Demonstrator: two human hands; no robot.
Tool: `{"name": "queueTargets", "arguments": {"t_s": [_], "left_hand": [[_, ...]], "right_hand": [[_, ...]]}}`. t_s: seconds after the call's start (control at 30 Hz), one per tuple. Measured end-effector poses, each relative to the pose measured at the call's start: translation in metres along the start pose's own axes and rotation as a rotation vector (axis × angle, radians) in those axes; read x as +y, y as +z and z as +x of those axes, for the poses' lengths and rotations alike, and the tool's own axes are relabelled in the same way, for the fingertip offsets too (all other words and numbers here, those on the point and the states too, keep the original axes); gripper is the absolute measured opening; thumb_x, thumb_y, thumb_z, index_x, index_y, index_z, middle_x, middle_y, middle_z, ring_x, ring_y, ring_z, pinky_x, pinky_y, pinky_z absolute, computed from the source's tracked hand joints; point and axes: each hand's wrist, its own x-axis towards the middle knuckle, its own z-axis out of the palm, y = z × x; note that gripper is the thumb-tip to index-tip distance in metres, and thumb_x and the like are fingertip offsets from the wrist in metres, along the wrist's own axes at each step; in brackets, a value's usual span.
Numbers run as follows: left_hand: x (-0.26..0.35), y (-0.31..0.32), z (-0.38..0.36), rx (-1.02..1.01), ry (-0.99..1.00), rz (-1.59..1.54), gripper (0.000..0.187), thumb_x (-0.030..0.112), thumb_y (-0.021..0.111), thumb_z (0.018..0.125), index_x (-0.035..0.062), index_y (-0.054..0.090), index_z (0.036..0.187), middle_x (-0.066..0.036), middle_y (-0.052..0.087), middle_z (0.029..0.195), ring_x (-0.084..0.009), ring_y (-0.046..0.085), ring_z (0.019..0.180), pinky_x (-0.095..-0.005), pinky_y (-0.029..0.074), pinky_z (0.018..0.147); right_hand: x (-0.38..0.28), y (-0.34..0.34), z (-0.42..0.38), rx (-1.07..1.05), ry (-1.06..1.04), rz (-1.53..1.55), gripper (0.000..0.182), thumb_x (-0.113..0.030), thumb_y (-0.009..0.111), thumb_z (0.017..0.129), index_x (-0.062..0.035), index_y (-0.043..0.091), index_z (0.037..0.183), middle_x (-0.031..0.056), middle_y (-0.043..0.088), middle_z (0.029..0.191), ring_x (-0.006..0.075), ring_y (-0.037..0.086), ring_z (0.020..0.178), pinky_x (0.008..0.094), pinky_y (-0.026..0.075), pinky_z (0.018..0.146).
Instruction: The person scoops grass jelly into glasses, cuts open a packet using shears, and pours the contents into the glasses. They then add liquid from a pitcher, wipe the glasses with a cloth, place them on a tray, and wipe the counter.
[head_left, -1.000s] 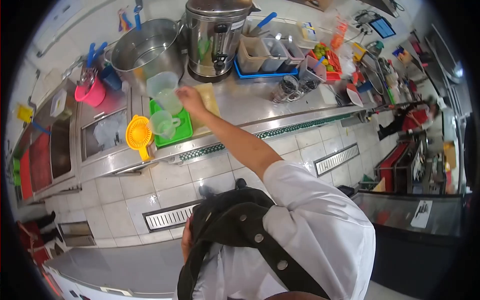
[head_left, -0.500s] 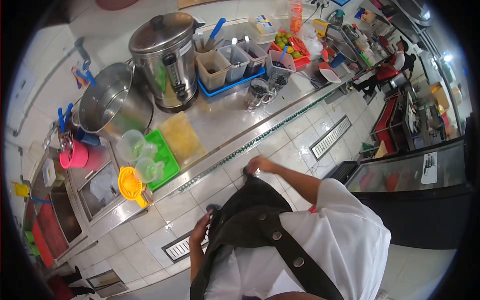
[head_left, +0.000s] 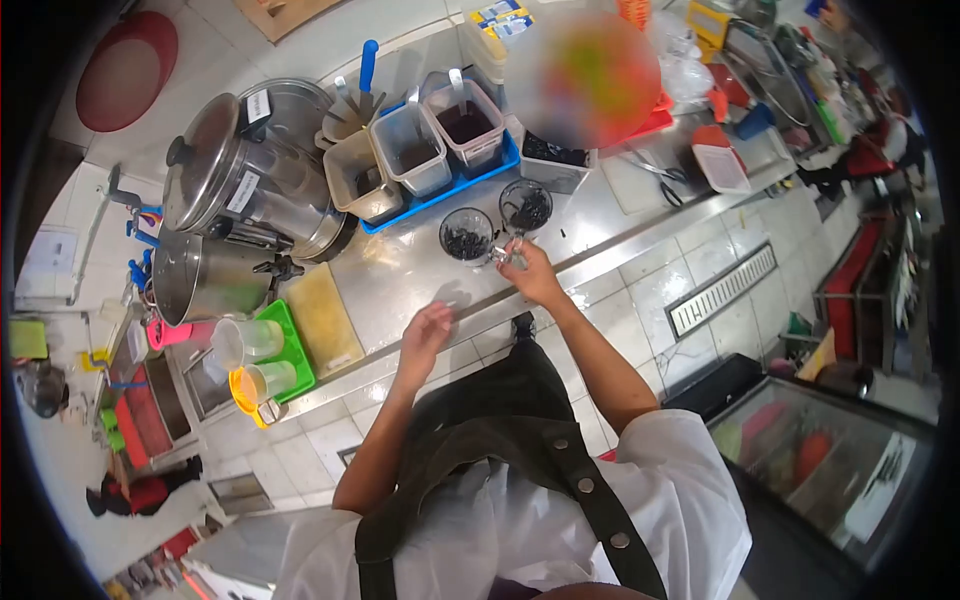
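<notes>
Two glass mugs of dark bits stand on the steel counter (head_left: 400,280): a near mug (head_left: 465,238) and a far mug (head_left: 526,206). My right hand (head_left: 532,275) reaches between them, its fingers closed at the near mug's handle. To the left, my left hand (head_left: 427,332) hovers with fingers spread over the counter's front edge, holding nothing. My white sleeves and dark apron fill the bottom of the view.
Behind the mugs, a blue tray (head_left: 490,168) holds several tubs. A steel urn (head_left: 255,175) and pot (head_left: 195,275) stand at left, beside a yellow board (head_left: 320,320) and a green tray (head_left: 296,352) with measuring jugs. Scissors (head_left: 655,170) lie at right. A floor drain (head_left: 720,290) runs below.
I have turned right along the counter. My right hand rose from my apron to the mugs. My left hand came up from my waist to the counter edge.
</notes>
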Motion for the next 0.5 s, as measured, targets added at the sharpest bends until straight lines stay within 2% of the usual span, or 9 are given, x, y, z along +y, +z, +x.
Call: {"name": "queueTargets", "arguments": {"t_s": [0.07,0.1,0.13,0.17,0.2,0.27,0.3,0.4,0.5], "left_hand": [[-0.008,0.023,0.019,0.221,0.141,0.237,0.065,0.012,0.067,0.094,0.0043,0.035,0.149,-0.015,0.045,0.148,-0.0250,0.046,0.135,-0.0355,0.045,0.101],[0.006,0.036,0.029,0.292,0.144,0.258,0.082,0.012,0.079,0.083,0.0038,0.031,0.150,-0.017,0.044,0.146,-0.0280,0.041,0.138,-0.0434,0.045,0.104],[0.012,0.045,0.042,0.301,0.208,0.346,0.086,0.013,0.081,0.081,0.0038,0.031,0.150,-0.017,0.045,0.146,-0.0277,0.042,0.138,-0.0429,0.045,0.105],[0.017,0.051,0.057,0.307,0.277,0.433,0.090,0.015,0.084,0.078,0.0039,0.031,0.150,-0.017,0.047,0.145,-0.0273,0.043,0.137,-0.0424,0.045,0.105],[0.022,0.056,0.074,0.312,0.352,0.520,0.094,0.016,0.087,0.076,0.0039,0.031,0.150,-0.017,0.048,0.144,-0.0270,0.044,0.136,-0.0419,0.045,0.105],[0.043,0.062,0.099,0.157,0.315,0.406,0.099,0.017,0.091,0.069,0.0038,0.033,0.149,-0.016,0.052,0.141,-0.0244,0.050,0.132,-0.0388,0.045,0.106],[0.051,0.064,0.109,0.081,0.295,0.345,0.102,0.018,0.093,0.066,0.0037,0.035,0.149,-0.015,0.054,0.139,-0.0231,0.052,0.130,-0.0372,0.045,0.106],[0.055,0.058,0.125,-0.015,0.260,0.413,0.099,0.018,0.095,0.063,0.0031,0.041,0.145,-0.012,0.059,0.134,-0.0199,0.059,0.121,-0.0332,0.045,0.106],[0.060,0.059,0.130,-0.020,0.199,0.447,0.094,0.016,0.095,0.062,0.0025,0.046,0.141,-0.010,0.060,0.133,-0.0168,0.059,0.119,-0.0327,0.046,0.105]], "right_hand": [[0.002,-0.004,0.001,-0.065,-0.048,0.059,0.024,-0.015,0.078,0.081,-0.0042,0.059,0.092,0.0094,0.066,0.084,0.0180,0.063,0.079,0.0330,0.050,0.073],[0.003,-0.005,0.002,-0.084,-0.059,0.096,0.022,-0.014,0.077,0.081,-0.0045,0.059,0.091,0.0089,0.065,0.081,0.0181,0.062,0.076,0.0332,0.050,0.071],[-0.001,-0.006,0.001,-0.101,-0.070,0.130,0.021,-0.013,0.076,0.082,-0.0047,0.059,0.091,0.0085,0.064,0.078,0.0183,0.061,0.073,0.0333,0.050,0.069],[-0.006,-0.005,0.001,-0.055,-0.087,0.235,0.027,-0.016,0.082,0.078,-0.0045,0.058,0.084,0.0075,0.062,0.072,0.0191,0.059,0.065,0.0336,0.048,0.063],[-0.009,-0.006,0.002,-0.043,-0.087,0.186,0.030,-0.018,0.085,0.076,-0.0047,0.058,0.081,0.0074,0.061,0.071,0.0193,0.058,0.064,0.0340,0.047,0.061],[-0.004,-0.002,0.001,-0.017,-0.087,0.090,0.038,-0.022,0.090,0.071,-0.0049,0.057,0.077,0.0072,0.059,0.068,0.0197,0.057,0.061,0.0346,0.046,0.058],[0.008,0.004,0.000,0.007,-0.081,0.144,0.045,-0.028,0.094,0.065,-0.0068,0.055,0.071,0.0057,0.056,0.065,0.0212,0.055,0.057,0.0349,0.044,0.055],[0.014,0.005,0.004,0.040,-0.241,0.137,0.045,-0.030,0.094,0.064,-0.0090,0.055,0.070,0.0045,0.055,0.063,0.0230,0.055,0.056,0.0353,0.045,0.054],[0.018,0.005,0.003,0.054,-0.271,0.099,0.047,-0.033,0.094,0.064,-0.0102,0.054,0.068,0.0033,0.055,0.061,0.0239,0.055,0.053,0.0354,0.045,0.053]]}}
